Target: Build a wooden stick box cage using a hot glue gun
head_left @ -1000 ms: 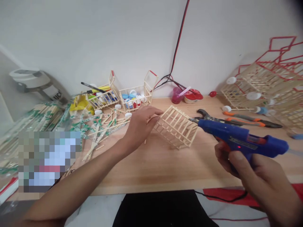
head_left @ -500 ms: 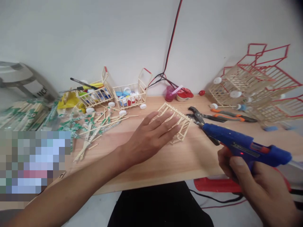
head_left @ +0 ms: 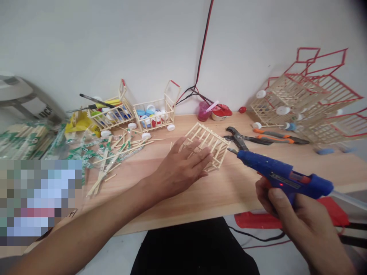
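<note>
My left hand (head_left: 179, 170) lies flat with fingers spread, its fingertips on a small basket frame of thin wooden sticks (head_left: 210, 143) that rests on the wooden table (head_left: 223, 191). My right hand (head_left: 292, 214) is wrapped round the grip of a blue hot glue gun (head_left: 282, 175). The gun's nozzle points left and sits just right of the stick frame, a little apart from it.
Loose sticks and green-printed wrappers (head_left: 114, 154) litter the left. Two small stick carts with bottle caps (head_left: 151, 112) stand by the wall. Pliers (head_left: 246, 139) and orange-handled cutters (head_left: 282, 137) lie right of the frame. Large red-trimmed stick carts (head_left: 312, 103) fill the far right. A red pot (head_left: 220, 112) stands at the back.
My left hand went from gripping the stick frame's left edge to lying open on it; the frame tipped down flatter. The glue gun dropped slightly lower.
</note>
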A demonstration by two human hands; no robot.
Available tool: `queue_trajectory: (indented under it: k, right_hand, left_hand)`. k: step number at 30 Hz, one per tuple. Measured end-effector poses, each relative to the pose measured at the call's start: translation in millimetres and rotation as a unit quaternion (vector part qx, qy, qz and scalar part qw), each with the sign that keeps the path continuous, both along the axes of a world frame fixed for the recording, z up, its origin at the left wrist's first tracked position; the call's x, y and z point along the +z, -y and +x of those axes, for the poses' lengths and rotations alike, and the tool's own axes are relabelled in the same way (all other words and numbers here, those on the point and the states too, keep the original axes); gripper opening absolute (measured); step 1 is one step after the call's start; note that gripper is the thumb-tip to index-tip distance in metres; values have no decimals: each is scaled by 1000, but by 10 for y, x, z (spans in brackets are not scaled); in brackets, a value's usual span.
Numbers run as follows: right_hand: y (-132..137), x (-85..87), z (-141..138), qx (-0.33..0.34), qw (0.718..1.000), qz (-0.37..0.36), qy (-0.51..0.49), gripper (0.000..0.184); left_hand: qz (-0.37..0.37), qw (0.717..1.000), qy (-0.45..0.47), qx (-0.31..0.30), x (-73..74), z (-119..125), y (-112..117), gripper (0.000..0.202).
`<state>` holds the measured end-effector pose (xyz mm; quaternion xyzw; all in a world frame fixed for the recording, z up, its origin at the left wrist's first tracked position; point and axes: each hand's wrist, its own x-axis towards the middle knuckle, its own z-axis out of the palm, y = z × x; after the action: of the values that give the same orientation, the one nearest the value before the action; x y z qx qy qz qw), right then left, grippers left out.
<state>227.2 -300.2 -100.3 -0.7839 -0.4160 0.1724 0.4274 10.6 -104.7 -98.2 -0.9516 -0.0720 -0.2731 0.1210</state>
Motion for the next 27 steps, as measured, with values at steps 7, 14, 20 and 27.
queue_trajectory:
  k: [7, 14, 20, 27]
  right_hand:
    - [-37, -13, 16, 10, 999, -14, 32, 56]
    - [-74, 119, -52, 67, 988, -18, 135, 53]
    - [-39, 113, -89, 86, 963, 23, 254, 52]
    - [5, -8, -62, 97, 939, 11, 331, 48]
  left_hand:
    - [4, 1000, 0, 15, -16, 5, 15, 33]
    - [-3, 1000, 0, 16, -9, 11, 25, 32]
    - [-17, 1000, 13, 14, -40, 13, 15, 31]
    - [-32, 999, 17, 10, -47, 18, 4, 31]
